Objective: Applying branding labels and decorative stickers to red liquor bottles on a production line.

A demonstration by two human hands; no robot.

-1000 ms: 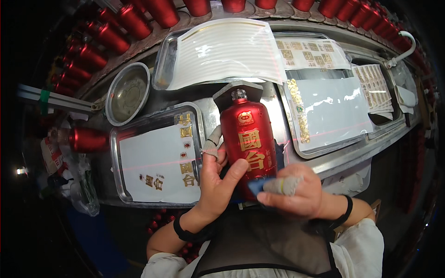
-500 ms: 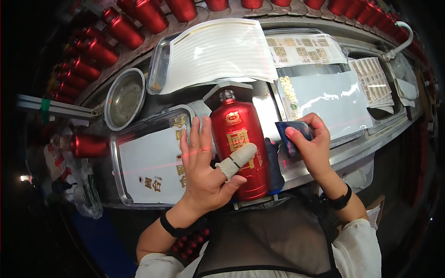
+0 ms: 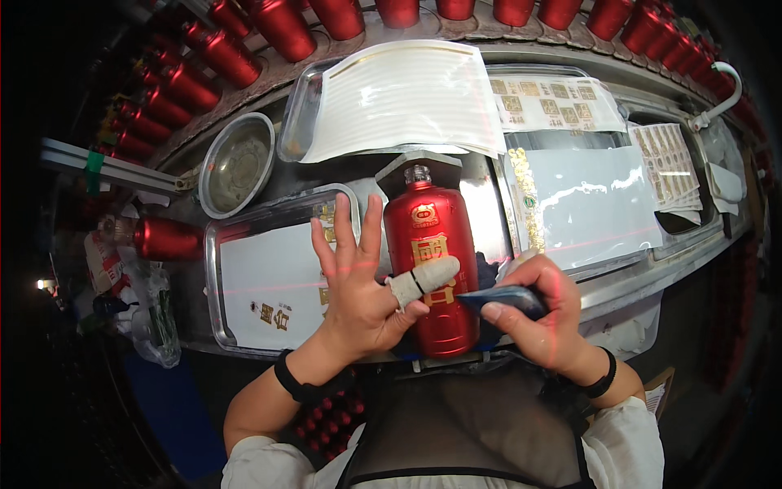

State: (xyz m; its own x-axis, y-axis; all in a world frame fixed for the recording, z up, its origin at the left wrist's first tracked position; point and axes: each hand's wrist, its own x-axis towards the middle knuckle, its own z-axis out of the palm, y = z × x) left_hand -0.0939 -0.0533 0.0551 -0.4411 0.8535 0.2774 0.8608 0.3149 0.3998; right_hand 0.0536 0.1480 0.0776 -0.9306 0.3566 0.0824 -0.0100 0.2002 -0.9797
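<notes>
A red bottle [image 3: 428, 330] with a clear glass neck lies in front of me, its neck pointing away. Gold lettering [image 3: 429, 248] and a gold emblem decorate its upper face. My left hand [image 3: 356, 295] has its fingers spread; the index finger, in a pale finger cover [image 3: 407, 289] with a black band, lies across the bottle's face over part of the lettering. From the right, my right hand [image 3: 550, 318] grips a flat dark-blue scraper [image 3: 513, 301] between thumb and fingers. Its pointed end reaches the bottle's right side by the lower lettering; whether it touches I cannot tell.
A metal tray [image 3: 213, 285] with a white sheet and gold stickers sits left, near a metal bowl [image 3: 237, 165]. White sheets [image 3: 407, 102] lie behind the bottle; sticker sheets [image 3: 586, 204] spread right. Another red bottle [image 3: 167, 238] lies far left. Several red bottles [image 3: 278, 28] line the back.
My right hand has brought the scraper left to the bottle's side and turned its edge toward it. My left hand keeps its place on the bottle. The whole view has shifted slightly.
</notes>
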